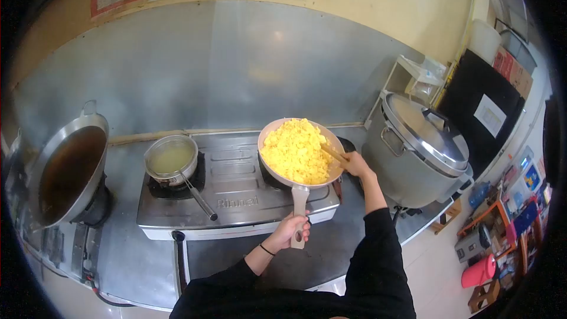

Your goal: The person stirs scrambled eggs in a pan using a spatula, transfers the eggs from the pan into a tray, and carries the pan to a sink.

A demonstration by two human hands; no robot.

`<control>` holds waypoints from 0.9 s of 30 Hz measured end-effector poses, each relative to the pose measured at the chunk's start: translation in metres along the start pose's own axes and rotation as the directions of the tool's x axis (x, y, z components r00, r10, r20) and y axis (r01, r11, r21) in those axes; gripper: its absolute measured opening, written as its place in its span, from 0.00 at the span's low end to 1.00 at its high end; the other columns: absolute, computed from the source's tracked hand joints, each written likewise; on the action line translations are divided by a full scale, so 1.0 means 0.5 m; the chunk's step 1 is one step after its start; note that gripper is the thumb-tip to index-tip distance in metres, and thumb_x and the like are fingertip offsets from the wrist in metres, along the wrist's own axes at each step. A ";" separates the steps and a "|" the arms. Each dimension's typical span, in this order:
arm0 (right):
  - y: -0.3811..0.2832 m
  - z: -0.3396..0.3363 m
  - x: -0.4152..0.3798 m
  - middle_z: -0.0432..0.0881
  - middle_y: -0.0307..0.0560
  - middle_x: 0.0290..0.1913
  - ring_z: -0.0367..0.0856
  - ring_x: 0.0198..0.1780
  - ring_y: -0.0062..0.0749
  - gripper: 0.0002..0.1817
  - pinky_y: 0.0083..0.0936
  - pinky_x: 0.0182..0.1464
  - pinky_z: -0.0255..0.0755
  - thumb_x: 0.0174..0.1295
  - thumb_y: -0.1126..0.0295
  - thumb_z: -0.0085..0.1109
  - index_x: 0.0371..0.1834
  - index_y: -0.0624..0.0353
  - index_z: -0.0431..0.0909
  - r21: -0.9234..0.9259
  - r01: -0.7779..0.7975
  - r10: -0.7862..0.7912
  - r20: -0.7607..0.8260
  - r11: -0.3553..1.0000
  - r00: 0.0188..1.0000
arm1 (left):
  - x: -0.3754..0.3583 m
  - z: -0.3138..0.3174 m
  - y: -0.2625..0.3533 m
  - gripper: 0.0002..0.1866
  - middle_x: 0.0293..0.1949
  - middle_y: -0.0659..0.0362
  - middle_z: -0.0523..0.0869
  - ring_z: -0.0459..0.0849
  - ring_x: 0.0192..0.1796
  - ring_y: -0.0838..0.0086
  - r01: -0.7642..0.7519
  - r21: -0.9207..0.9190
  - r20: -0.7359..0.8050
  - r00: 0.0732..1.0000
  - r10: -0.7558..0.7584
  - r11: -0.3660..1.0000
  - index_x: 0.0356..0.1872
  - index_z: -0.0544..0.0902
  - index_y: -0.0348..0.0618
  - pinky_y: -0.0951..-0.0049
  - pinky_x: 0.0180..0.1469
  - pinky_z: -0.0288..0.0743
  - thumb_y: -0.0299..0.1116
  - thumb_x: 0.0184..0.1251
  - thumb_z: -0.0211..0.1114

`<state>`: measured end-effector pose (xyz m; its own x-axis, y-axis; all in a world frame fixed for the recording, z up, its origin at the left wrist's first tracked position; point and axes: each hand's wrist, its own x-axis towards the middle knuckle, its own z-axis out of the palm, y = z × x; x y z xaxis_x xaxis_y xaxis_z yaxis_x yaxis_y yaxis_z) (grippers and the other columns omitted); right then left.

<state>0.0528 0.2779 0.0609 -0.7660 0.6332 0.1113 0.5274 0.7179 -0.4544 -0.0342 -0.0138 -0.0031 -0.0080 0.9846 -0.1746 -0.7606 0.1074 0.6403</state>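
Observation:
A frying pan [337,142] heaped with yellow scrambled eggs [295,150] is on the right burner of the gas stove [233,202]. My left hand [289,231] is closed around the pan's beige handle [299,198]. In my right hand [356,165] is a wooden spatula [335,152], gripped from above at the pan's right side. The spatula's far end is sunk in the eggs and hidden. On the left burner stands a small pot [151,168] of pale liquid, with a strainer handle [202,201] jutting out over the stove front.
A large wok [97,121] of dark brown liquid stands at the far left. Close to my right arm is a big lidded rice cooker [390,162], with a white rack [416,71] behind it. A metal splash panel [248,71] rises behind the stove. A red bucket [478,272] is on the floor at right.

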 end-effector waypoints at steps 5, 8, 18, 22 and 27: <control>-0.058 -0.015 -0.102 0.78 0.56 0.30 0.77 0.33 0.49 0.20 0.36 0.36 0.70 0.44 0.65 0.59 0.44 0.54 0.75 -0.185 0.024 -0.051 -0.137 0.982 0.989 | 0.000 -0.001 0.001 0.14 0.21 0.61 0.69 0.72 0.20 0.74 0.008 -0.013 -0.004 1.000 -0.008 1.000 0.46 0.62 0.45 0.76 0.20 0.69 0.30 0.57 0.48; -0.092 -0.029 -0.167 0.78 0.54 0.30 0.77 0.33 0.47 0.21 0.36 0.35 0.70 0.44 0.64 0.60 0.45 0.52 0.74 -0.294 0.079 -0.127 -0.149 0.953 0.981 | 0.001 0.000 -0.002 0.13 0.21 0.62 0.69 0.72 0.20 0.74 -0.002 -0.022 -0.019 1.000 0.002 1.000 0.45 0.63 0.46 0.77 0.20 0.68 0.30 0.57 0.48; -0.285 -0.209 -0.332 0.77 0.51 0.24 0.77 0.28 0.43 0.17 0.34 0.30 0.70 0.45 0.65 0.57 0.42 0.48 0.77 -0.458 0.076 -0.145 -0.117 0.885 0.982 | 0.006 -0.015 -0.017 0.13 0.22 0.61 0.70 0.72 0.23 0.75 -0.014 -0.155 0.067 0.997 0.025 0.988 0.46 0.64 0.47 0.73 0.24 0.71 0.35 0.61 0.50; -0.310 -0.125 -0.281 0.77 0.44 0.19 0.78 0.23 0.38 0.13 0.31 0.25 0.70 0.47 0.69 0.52 0.36 0.42 0.79 -0.654 0.150 -0.166 0.038 0.741 0.985 | 0.006 -0.014 -0.017 0.13 0.22 0.61 0.70 0.72 0.22 0.75 -0.018 -0.156 0.055 0.998 0.026 0.988 0.46 0.65 0.47 0.74 0.24 0.71 0.34 0.60 0.49; -0.314 0.016 -0.187 0.77 0.39 0.17 0.79 0.22 0.27 0.07 0.23 0.20 0.68 0.46 0.71 0.51 0.21 0.47 0.80 -0.732 0.049 -0.256 -0.174 0.679 0.951 | 0.009 -0.011 -0.019 0.13 0.22 0.61 0.70 0.71 0.21 0.76 -0.045 -0.123 -0.001 0.999 0.045 0.991 0.45 0.65 0.47 0.75 0.23 0.70 0.33 0.59 0.50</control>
<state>0.0386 0.1037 0.1146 -0.7992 0.4690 0.3758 0.5903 0.7303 0.3439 -0.0308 -0.0112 -0.0141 -0.0428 0.9884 -0.1459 -0.8337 0.0451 0.5504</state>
